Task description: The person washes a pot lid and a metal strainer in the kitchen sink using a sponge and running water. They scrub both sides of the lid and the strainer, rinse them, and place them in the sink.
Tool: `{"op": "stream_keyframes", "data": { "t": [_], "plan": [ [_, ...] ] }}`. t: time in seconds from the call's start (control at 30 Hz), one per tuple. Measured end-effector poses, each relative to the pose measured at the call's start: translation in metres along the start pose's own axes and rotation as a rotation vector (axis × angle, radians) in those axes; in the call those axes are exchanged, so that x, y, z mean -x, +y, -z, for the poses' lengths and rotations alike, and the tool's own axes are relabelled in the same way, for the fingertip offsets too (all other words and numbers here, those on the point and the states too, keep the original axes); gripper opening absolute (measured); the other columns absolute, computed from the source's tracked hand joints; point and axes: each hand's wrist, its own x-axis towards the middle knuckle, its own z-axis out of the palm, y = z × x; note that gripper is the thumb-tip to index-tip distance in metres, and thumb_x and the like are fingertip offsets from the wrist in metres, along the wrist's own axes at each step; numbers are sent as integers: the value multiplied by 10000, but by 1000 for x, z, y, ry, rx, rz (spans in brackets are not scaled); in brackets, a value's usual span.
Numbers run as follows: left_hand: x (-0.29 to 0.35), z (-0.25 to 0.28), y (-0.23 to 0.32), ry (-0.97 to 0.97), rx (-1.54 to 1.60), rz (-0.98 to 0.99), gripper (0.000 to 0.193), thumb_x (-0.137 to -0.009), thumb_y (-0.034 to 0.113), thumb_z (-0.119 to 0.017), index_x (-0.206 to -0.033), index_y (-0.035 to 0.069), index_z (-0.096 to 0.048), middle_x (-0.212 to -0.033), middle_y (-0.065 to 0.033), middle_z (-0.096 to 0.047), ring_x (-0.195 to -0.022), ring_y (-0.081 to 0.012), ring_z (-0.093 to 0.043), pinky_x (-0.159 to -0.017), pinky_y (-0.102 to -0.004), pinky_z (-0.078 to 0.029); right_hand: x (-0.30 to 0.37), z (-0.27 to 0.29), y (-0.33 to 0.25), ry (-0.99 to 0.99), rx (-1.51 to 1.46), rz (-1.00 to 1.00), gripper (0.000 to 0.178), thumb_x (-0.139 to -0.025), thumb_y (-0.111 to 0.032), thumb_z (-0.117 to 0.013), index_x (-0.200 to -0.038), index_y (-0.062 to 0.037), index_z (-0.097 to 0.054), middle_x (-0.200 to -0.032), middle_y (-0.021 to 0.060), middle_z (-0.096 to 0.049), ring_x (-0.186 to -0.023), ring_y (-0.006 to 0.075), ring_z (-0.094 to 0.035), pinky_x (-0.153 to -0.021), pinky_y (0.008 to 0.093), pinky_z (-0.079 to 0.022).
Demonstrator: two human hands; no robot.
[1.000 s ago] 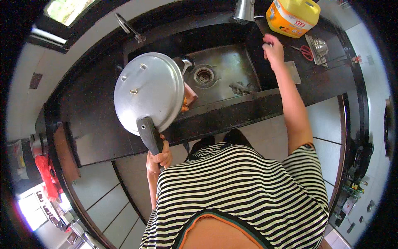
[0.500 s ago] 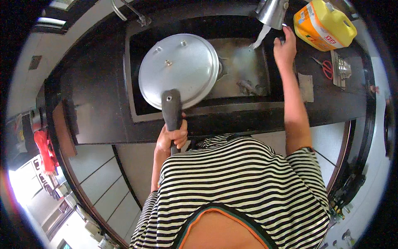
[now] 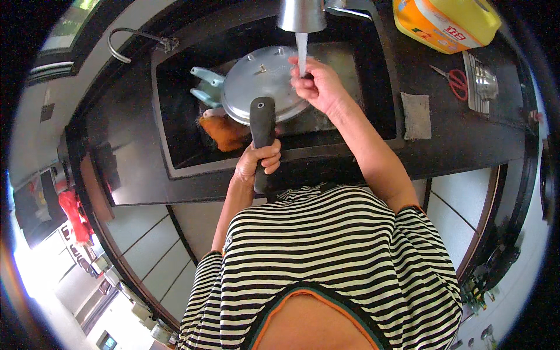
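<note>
My left hand [image 3: 256, 160] is wrapped round the black handle of a silver pressure cooker lid [image 3: 248, 87]. I hold the lid tilted over the dark sink [image 3: 164, 146], its top with small metal fittings facing up. Above the lid's right edge, my right hand [image 3: 315, 84] has loosely bent fingers, a little apart, with nothing seen in them. A stream of water [image 3: 301, 49] from the metal faucet [image 3: 301, 14] runs down onto these fingers. Behind the lid's left side, a pale blue-green forked object [image 3: 207, 84] and a blurred orange-brown item [image 3: 223, 133] show in the sink.
A yellow detergent jug [image 3: 446, 23] stands on the counter to the right of the sink. Near it lie red-handled scissors [image 3: 457, 83], a metal rack or dish [image 3: 482, 84] and a grey cloth [image 3: 416, 115]. At the back left is a thin curved tap [image 3: 137, 35].
The faucet has swung left, and its stream now falls by the lid. My right hand has moved from beside the faucet to the water. The lid has shifted right, uncovering items in the sink.
</note>
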Motion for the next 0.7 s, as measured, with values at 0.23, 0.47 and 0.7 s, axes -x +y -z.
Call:
{"op": "stream_keyframes", "data": {
  "t": [0.23,0.47,0.7],
  "plan": [
    [5,-9,12,38,-33,139,318,-800,-40,-588,-1084,26,-461,-680,-6,-439,-461,-55,-369,-390,-210,-316,9,-33,38,314,1283,576,193,-893,-85,-560,-1081,-41,-557,-798,54,-598,-594,143,-563,-506,239,-447],
    [-5,-6,14,-33,251,254,266,-824,-47,-565,-1070,27,-497,-681,9,-440,-464,-53,-367,-394,-213,-312,44,-42,34,181,1530,863,253,-820,3,-627,-1065,-63,-622,-968,78,-660,-823,154,-650,-653,248,-515],
    [-21,14,17,-164,396,264,270,-845,-54,-531,-1102,20,-493,-678,11,-411,-470,-62,-364,-408,-216,-312,146,23,-70,770,1392,1097,234,-838,-32,-642,-1066,-55,-590,-1005,35,-646,-947,110,-596,-796,263,-497]
  ]
}}
